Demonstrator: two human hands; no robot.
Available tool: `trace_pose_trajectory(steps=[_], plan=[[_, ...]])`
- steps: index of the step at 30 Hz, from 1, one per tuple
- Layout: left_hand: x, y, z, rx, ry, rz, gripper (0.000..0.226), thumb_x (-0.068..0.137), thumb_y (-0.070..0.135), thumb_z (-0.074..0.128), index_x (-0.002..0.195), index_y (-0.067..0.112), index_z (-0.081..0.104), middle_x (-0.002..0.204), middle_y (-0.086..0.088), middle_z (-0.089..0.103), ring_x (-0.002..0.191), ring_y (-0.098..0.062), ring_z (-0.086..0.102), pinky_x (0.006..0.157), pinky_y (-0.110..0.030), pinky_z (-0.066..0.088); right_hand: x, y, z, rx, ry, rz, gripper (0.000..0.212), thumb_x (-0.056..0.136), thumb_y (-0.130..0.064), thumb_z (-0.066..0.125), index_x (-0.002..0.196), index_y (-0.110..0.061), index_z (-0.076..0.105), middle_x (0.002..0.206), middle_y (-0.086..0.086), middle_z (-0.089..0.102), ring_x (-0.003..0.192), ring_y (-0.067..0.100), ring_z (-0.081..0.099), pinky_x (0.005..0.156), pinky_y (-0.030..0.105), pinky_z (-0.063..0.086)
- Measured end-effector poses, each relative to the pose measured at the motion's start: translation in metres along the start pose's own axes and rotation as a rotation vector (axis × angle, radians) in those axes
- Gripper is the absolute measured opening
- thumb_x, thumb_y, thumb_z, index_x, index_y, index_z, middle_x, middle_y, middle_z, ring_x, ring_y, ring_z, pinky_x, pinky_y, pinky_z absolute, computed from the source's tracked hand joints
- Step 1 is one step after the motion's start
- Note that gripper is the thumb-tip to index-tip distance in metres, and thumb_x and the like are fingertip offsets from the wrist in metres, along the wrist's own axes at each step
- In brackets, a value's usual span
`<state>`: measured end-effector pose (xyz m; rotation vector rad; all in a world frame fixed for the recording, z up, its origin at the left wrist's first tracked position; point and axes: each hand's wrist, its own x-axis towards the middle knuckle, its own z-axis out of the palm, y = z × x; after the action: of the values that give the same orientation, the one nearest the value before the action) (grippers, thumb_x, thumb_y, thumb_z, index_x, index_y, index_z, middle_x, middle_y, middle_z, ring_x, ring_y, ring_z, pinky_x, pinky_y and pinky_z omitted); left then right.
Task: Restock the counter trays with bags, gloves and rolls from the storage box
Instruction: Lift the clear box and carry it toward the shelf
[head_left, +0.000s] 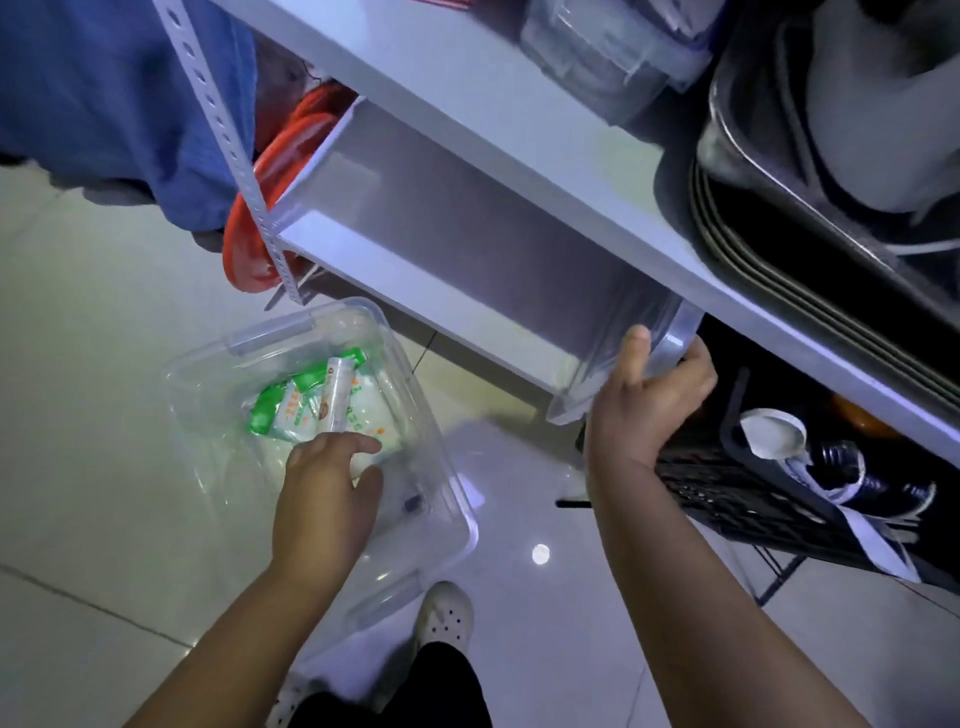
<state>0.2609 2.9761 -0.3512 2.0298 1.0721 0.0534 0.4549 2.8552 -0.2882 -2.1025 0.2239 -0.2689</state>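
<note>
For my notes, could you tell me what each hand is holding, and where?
Right hand: grip on the clear shelf bin, at its near corner rim; left hand holds nothing.

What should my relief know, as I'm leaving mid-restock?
Left hand: open, reaching into the storage box on the floor, above green-and-white packets and a roll.
Right hand: grips the corner of the clear bin on the shelf; it looks empty.
Done: nothing visibly restocked.
Left: lift the supplies out and fill the counter trays, which are out of view.

Packets (311, 410) in storage box (208, 460) on floor (78, 364)
</note>
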Motion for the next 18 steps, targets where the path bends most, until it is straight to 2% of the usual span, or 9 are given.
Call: trace_pose_trajectory(steps=[1,3,5,7,10,12,15,16,18], plan=[[0.000,0.003,0.000,-0.014,-0.002,0.001,0.023,0.077,0.001,0.065,0.096,0.014,0.068,0.104,-0.008,0.066,0.101,-0.031,0.050,0.087,-0.036,0.041,0.003,-0.001,0.002,0.020,0.002,0.008,0.040,0.093,-0.028,0.052,0.123,-0.003,0.045,0.118,0.005,0.045,0.108,0.019,0.044,0.091,0.016,0.037],[0.000,0.007,0.001,-0.034,-0.012,0.003,0.022,0.079,0.002,0.062,0.094,0.017,0.068,0.104,-0.005,0.067,0.101,-0.029,0.052,0.086,-0.036,0.044,0.008,0.000,0.005,0.041,-0.034,0.010,0.031,0.095,-0.028,0.048,0.114,-0.004,0.051,0.106,0.003,0.047,0.094,0.018,0.050,0.083,0.026,0.043],[0.000,0.012,0.002,-0.067,-0.032,0.011,0.021,0.081,0.004,0.061,0.094,0.019,0.068,0.102,-0.002,0.067,0.094,-0.028,0.058,0.084,-0.037,0.047,0.011,0.002,0.008,0.038,-0.125,0.023,0.023,0.093,-0.030,0.050,0.101,-0.009,0.055,0.097,-0.005,0.046,0.081,0.002,0.048,0.075,0.016,0.041],[0.004,0.022,0.003,-0.110,-0.043,0.023,0.020,0.083,0.007,0.060,0.093,0.021,0.068,0.099,0.003,0.067,0.088,-0.024,0.061,0.080,-0.035,0.049,0.007,0.002,0.010,0.007,-0.183,-0.005,0.015,0.090,-0.029,0.053,0.091,-0.015,0.056,0.092,-0.007,0.044,0.075,0.000,0.045,0.069,0.012,0.037],[0.012,0.043,0.002,-0.215,-0.049,0.050,0.017,0.086,0.017,0.058,0.097,0.027,0.068,0.096,0.012,0.066,0.084,-0.011,0.061,0.078,-0.030,0.048,-0.024,0.009,0.010,-0.066,-0.280,-0.115,0.017,0.087,-0.022,0.060,0.097,-0.008,0.057,0.091,0.000,0.043,0.080,0.010,0.042,0.076,0.024,0.038],[0.020,0.054,-0.003,-0.257,-0.054,0.088,0.019,0.088,0.027,0.055,0.103,0.029,0.067,0.099,0.015,0.066,0.089,-0.005,0.060,0.079,-0.027,0.046,-0.060,0.017,0.007,-0.104,-0.399,-0.140,0.025,0.087,-0.017,0.063,0.107,-0.005,0.054,0.093,-0.002,0.041,0.088,0.011,0.040,0.085,0.026,0.038],[0.029,0.054,-0.016,-0.356,-0.054,0.022,0.030,0.089,0.034,0.054,0.116,0.025,0.062,0.105,0.006,0.068,0.098,-0.014,0.061,0.087,-0.029,0.045,-0.113,0.029,-0.005,-0.132,-0.581,-0.228,0.034,0.084,-0.015,0.066,0.115,-0.009,0.052,0.099,-0.003,0.041,0.096,0.011,0.041,0.088,0.014,0.032],[0.032,0.051,-0.019,-0.397,-0.063,-0.037,0.036,0.088,0.035,0.055,0.121,0.021,0.058,0.102,0.003,0.067,0.099,-0.019,0.062,0.090,-0.034,0.046,-0.127,0.034,-0.010,-0.149,-0.644,-0.258,0.036,0.084,-0.016,0.067,0.116,-0.011,0.051,0.100,-0.004,0.041,0.097,0.012,0.042,0.088,0.014,0.032],[0.033,0.041,-0.028,-0.463,-0.078,-0.144,0.048,0.085,0.033,0.061,0.128,0.015,0.051,0.094,0.002,0.065,0.092,-0.023,0.064,0.090,-0.045,0.050,-0.154,0.041,-0.019,-0.188,-0.750,-0.286,0.039,0.083,-0.021,0.068,0.117,-0.013,0.052,0.102,-0.005,0.042,0.099,0.015,0.045,0.089,0.023,0.038]])
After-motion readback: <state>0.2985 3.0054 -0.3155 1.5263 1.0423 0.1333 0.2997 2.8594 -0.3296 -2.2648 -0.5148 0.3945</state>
